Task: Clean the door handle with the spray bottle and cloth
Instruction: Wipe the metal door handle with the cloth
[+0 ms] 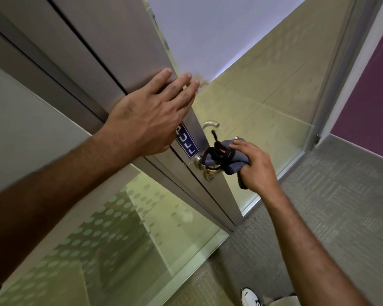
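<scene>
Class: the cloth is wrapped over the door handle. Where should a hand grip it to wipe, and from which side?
Grip the cloth where it drapes over the handle bar, from the open, free-end side, as the right hand does. The black cord and lock crowd the door-side end, while the left hand steadies the door.

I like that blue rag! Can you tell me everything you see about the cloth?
The cloth is soft, grey-blue fabric, bunched and folded, with one corner hanging down. The right hand presses it around the door handle, covering most of it. A black cord with an orange bit lies across it.
</scene>
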`<state>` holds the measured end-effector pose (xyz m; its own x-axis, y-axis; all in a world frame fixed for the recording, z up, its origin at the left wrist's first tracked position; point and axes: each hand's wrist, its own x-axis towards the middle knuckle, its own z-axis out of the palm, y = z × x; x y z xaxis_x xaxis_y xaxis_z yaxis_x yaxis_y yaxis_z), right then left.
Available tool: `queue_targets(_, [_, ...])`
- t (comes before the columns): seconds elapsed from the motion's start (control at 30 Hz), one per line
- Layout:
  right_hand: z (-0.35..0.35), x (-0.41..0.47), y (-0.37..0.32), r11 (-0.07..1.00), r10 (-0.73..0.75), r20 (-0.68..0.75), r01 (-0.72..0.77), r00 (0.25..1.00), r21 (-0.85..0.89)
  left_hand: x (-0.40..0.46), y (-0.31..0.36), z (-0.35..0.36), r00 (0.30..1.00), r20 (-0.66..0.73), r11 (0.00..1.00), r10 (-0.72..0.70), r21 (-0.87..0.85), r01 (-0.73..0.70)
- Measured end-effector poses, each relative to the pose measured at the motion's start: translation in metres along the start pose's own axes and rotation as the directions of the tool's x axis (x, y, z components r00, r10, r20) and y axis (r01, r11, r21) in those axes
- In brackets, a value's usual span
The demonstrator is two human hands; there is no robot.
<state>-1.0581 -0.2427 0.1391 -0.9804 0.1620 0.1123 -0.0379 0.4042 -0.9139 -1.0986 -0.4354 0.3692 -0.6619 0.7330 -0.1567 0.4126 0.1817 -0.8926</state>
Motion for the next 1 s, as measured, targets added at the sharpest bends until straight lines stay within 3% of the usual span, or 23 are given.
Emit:
queue_targets(0.1, [0.037,-0.036,-0.017,0.999,0.009,-0.117,-0.015,0.993,-0.052,0.0,0.0,0.0,1.0,0.012,1.0,-0.002,0.003,0.002])
queue_targets(0.2, [0.067,-0.057,-0.032,0.975,-0.04,-0.084,0.021,0.996,-0.222,0.0,0.0,-0.003,1.0,0.008,1.0,-0.004,0.004,0.004])
queue_targets(0.3, [0.065,-0.049,-0.029,0.907,-0.259,0.142,0.291,0.955,-0.306,-0.001,-0.001,-0.005,1.0,0.001,1.0,-0.005,0.017,0.005])
queue_targets(0.37, [0.047,-0.035,-0.02,0.828,-0.38,0.349,0.483,0.856,-0.283,-0.001,-0.001,-0.006,1.0,0.009,1.0,-0.005,0.022,0.005])
queue_targets(0.43, [0.026,-0.021,-0.011,0.733,-0.382,0.546,0.604,0.746,-0.313,-0.001,0.0,-0.007,1.0,0.013,1.0,-0.002,0.03,0.002])
queue_targets(0.47, [0.016,-0.016,-0.007,0.719,-0.37,0.574,0.616,0.731,-0.321,-0.001,0.0,-0.007,1.0,0.015,0.999,-0.001,0.032,0.0])
queue_targets(0.5, [0.007,-0.012,-0.003,0.727,-0.378,0.532,0.598,0.758,-0.336,-0.001,0.0,-0.006,1.0,0.018,0.999,-0.001,0.032,0.0])
queue_targets(0.57, [-0.01,-0.006,0.002,0.758,-0.44,0.298,0.528,0.847,-0.383,-0.001,0.0,-0.005,1.0,0.018,1.0,-0.004,0.026,0.004])
queue_targets(0.63, [-0.016,-0.003,-0.002,0.782,-0.511,0.08,0.502,0.856,-0.37,-0.001,0.0,-0.005,1.0,0.019,1.0,-0.01,0.019,0.01])
queue_targets(0.67, [-0.013,-0.001,-0.006,0.783,-0.528,0.045,0.507,0.848,-0.36,-0.001,0.0,-0.005,1.0,0.021,1.0,-0.011,0.017,0.01])
queue_targets(0.83, [0.039,-0.021,-0.016,0.738,-0.484,0.302,0.569,0.821,-0.364,0.0,0.001,-0.002,1.0,0.006,1.0,-0.007,0.029,0.007])
queue_targets(0.9, [0.049,-0.022,-0.019,0.73,-0.485,0.343,0.588,0.804,-0.347,0.0,0.003,0.0,1.0,0.002,1.0,-0.002,0.029,0.002])
queue_targets(1.0, [0.039,-0.013,-0.022,0.636,-0.606,0.45,0.739,0.656,-0.222,0.001,0.014,0.001,0.998,0.037,0.999,0.045,0.015,-0.046])
